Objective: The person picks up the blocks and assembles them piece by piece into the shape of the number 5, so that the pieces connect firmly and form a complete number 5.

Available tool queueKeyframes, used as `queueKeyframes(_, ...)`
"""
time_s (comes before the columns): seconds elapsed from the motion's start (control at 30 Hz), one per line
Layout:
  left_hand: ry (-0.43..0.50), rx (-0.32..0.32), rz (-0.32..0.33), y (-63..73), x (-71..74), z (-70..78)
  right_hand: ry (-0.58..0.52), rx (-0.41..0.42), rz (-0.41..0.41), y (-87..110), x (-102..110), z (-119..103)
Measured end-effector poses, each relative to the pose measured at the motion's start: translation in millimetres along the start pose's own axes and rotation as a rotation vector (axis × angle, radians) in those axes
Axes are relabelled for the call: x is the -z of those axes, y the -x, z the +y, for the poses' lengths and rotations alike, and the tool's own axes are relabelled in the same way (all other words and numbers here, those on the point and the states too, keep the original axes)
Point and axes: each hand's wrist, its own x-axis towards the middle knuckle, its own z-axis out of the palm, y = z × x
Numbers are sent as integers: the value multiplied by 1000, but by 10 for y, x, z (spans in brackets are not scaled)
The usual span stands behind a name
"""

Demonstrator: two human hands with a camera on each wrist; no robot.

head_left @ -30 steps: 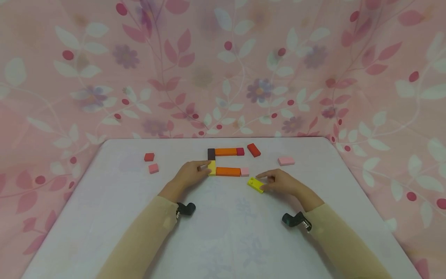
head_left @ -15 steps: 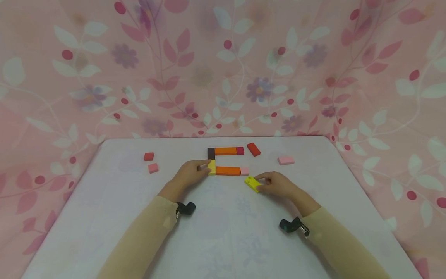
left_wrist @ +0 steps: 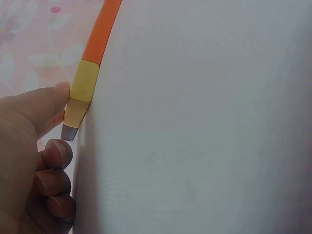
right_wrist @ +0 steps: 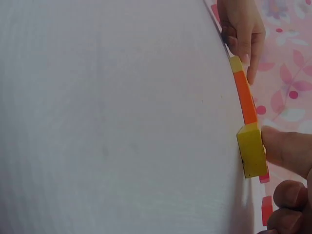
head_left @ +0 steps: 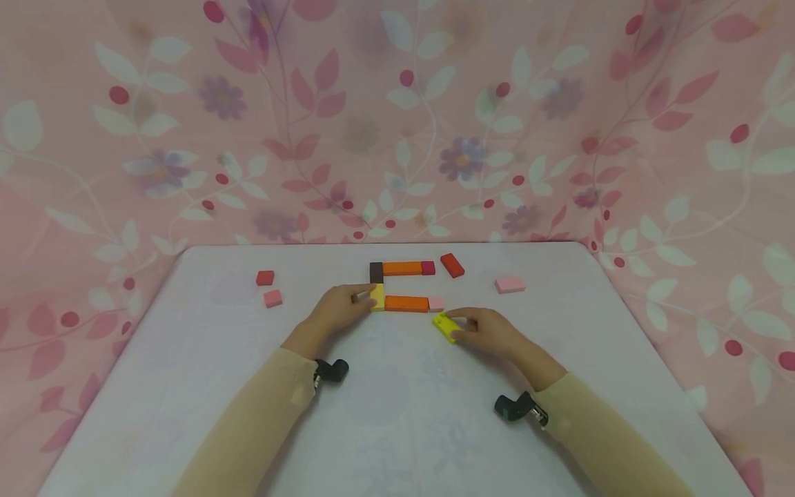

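Note:
My left hand (head_left: 340, 307) holds a pale yellow block (head_left: 378, 297) by its left side, thumb and forefinger on it. In the left wrist view, the thumb touches that block (left_wrist: 84, 80) while the other fingers are curled below. From it, an orange block (head_left: 406, 304) runs right to a light pink block (head_left: 436, 304). A dark brown block (head_left: 376, 272) stands behind the pale yellow one. My right hand (head_left: 491, 331) pinches a bright yellow block (head_left: 444, 328), tilted, just in front of the pink block. The right wrist view shows this yellow block (right_wrist: 252, 151) beside the thumb.
Behind, another orange block (head_left: 402, 268) joins the brown one and ends at a crimson block (head_left: 428, 268). Loose on the white table (head_left: 385, 421) lie a red block (head_left: 452, 265), a pink block (head_left: 510, 284) and two small reddish blocks (head_left: 265, 277) at left. Floral cloth hangs behind.
The right hand has moved slightly left with the bright yellow block, bringing it nearer the light pink block. The left hand has stayed in place on the pale yellow block.

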Motion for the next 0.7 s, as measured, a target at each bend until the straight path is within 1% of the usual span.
queueKeyframes(0.13, 0, -15, 4, 14, 8, 5, -5, 66, -29, -19, 4, 55)
queueKeyframes(0.23, 1, -17, 3, 20, 16, 13, -6, 87, -44, -33, 6, 80)
queueKeyframes(0.4, 2, -15, -3, 19, 25, 22, 8, 74, -48, -36, 9, 70)
queueKeyframes(0.7, -18, -15, -1, -21, -4, -18, 37, 30, -16, -31, -8, 10)
